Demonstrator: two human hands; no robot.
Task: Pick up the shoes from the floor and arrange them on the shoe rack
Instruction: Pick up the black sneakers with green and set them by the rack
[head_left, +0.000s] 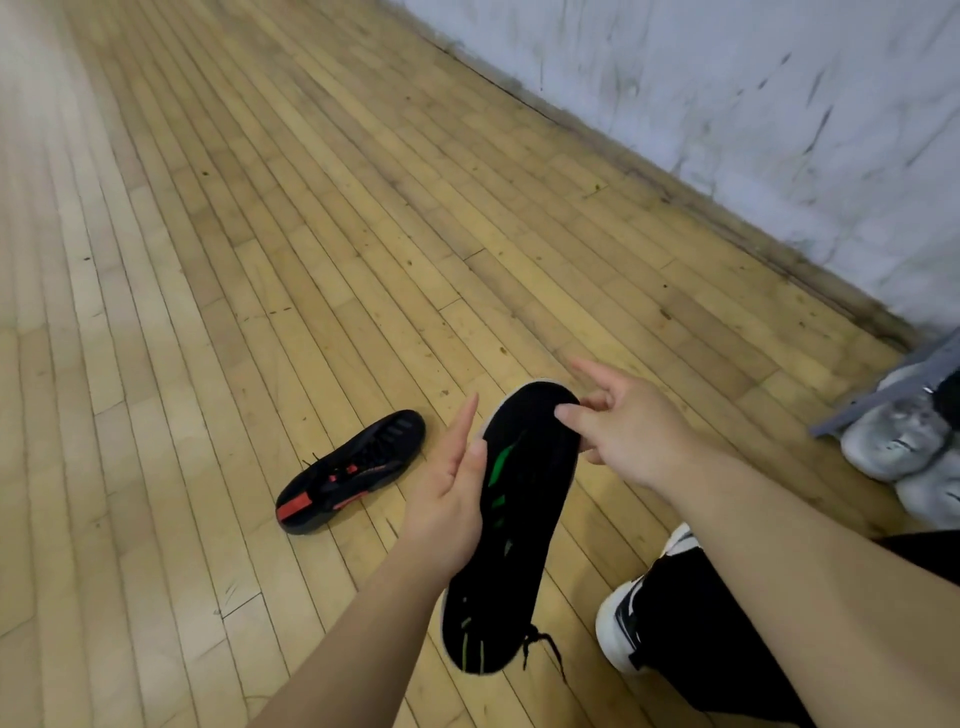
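Note:
I hold a black shoe with green marks (511, 525) above the floor, sole side turned up toward me, a lace dangling at its near end. My right hand (626, 431) pinches its far end between thumb and fingers. My left hand (449, 493) presses flat against its left edge, thumb on the sole. A second black shoe with red accents (350, 470) lies on its side on the wooden floor, left of my hands. The grey shoe rack (872, 402) shows only as a corner at the right edge.
Pale grey-white sneakers (898, 441) sit by the rack at the right edge. My own foot in a black-and-white shoe (623, 623) and a black trouser leg are at lower right. A scuffed white wall (727, 104) runs along the right. Wooden floor (234, 234) stretches left.

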